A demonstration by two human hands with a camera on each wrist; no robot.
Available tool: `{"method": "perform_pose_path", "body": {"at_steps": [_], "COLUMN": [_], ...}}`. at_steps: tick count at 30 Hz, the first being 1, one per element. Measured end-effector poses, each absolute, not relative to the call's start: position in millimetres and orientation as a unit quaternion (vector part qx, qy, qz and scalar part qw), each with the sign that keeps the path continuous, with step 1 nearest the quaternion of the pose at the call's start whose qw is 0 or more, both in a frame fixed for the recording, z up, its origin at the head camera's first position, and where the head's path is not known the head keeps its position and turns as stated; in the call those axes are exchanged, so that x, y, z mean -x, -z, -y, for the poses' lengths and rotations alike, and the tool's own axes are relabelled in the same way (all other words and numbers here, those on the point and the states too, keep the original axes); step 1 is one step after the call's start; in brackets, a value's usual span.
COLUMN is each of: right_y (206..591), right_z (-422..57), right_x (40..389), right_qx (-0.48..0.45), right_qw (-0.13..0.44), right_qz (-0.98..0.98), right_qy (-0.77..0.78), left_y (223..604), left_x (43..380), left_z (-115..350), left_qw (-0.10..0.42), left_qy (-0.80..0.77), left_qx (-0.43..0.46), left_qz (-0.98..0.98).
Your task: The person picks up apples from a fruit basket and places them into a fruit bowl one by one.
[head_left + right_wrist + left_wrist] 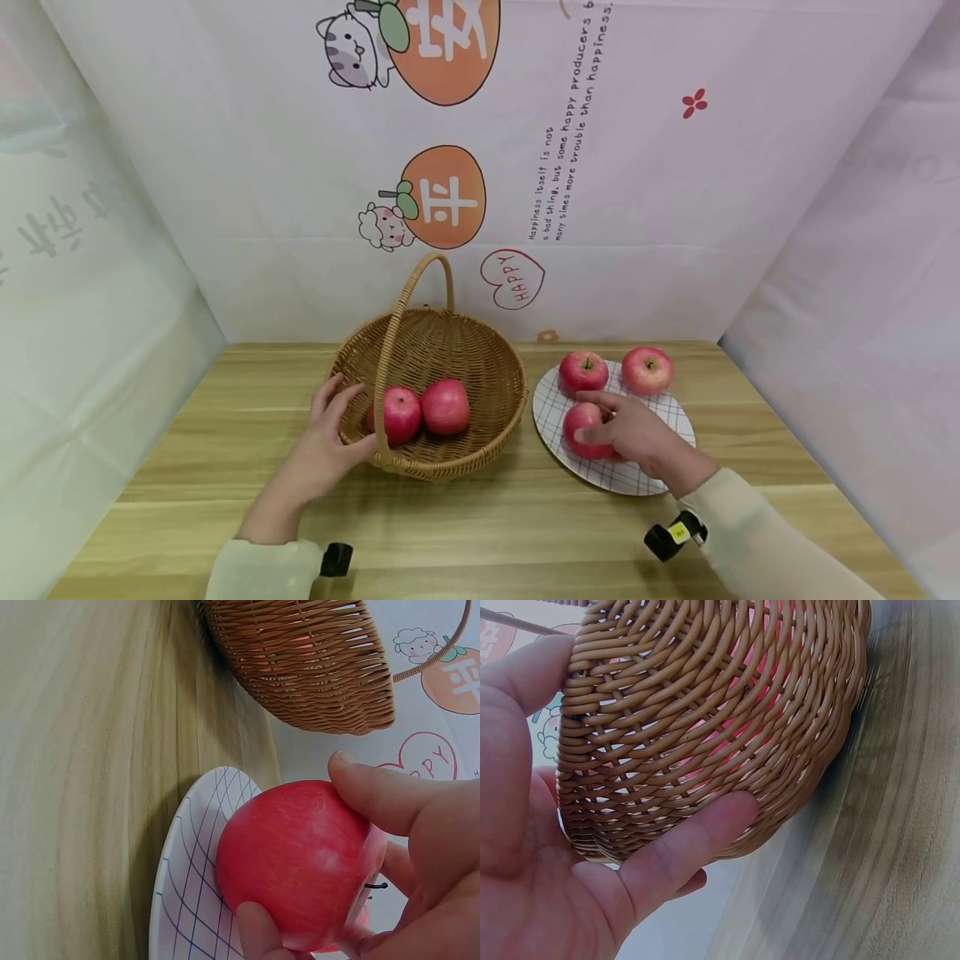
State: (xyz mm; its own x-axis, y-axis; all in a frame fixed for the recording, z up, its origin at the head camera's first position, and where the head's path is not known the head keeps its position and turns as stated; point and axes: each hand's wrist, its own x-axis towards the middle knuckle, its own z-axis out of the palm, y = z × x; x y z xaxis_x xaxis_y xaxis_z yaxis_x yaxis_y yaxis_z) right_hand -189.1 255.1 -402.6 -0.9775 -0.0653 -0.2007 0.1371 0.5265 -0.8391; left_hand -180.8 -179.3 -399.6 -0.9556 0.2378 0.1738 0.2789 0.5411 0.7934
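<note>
My left hand (325,446) holds the near left rim of a wicker basket (491,446). In the left wrist view the thumb lies at the rim and a finger (697,836) presses on the woven side. Two red apples (446,407) sit inside the basket, left of its middle. Over at the right, my right hand (637,437) grips a red apple (296,859), with fingers and thumb around it. That apple is at the near left part of a white plate (615,479) with a blue grid. Two more apples, one dark red (582,372) and one paler (647,371), sit at the plate's back.
The basket's tall handle (405,304) arches over it from front to back. Behind the wooden table (480,542) stands a printed white cloth (637,275), with further cloth walls at left and right. Bare wood lies between basket and plate.
</note>
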Motion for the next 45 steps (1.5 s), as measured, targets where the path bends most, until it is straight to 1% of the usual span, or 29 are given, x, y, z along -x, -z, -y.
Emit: {"method": "perform_pose_path", "body": {"at_steps": [11,21,36,45], "right_y": [408.1,408.5,406.6,406.6], "right_z": [-256.9,-255.0,-251.1,-259.8], "right_x": [185.6,185.2,184.6,184.7], "right_qx": [-0.025,-0.035,-0.03,-0.016], "right_qw": [0.109,0.139,0.136,0.14], "right_qz": [-0.855,-0.813,-0.781,-0.749], "right_qy": [0.507,0.565,0.609,0.648], "left_y": [399.7,401.2,401.7,400.8], "left_x": [180.2,180.6,182.0,181.8], "left_z": [178.8,179.2,179.8,179.4], "left_qw": [0.024,0.024,0.022,0.017], "left_qy": [0.45,0.454,0.455,0.449], "left_qx": [0.148,0.146,0.145,0.141], "left_qz": [0.88,0.879,0.878,0.882]}}
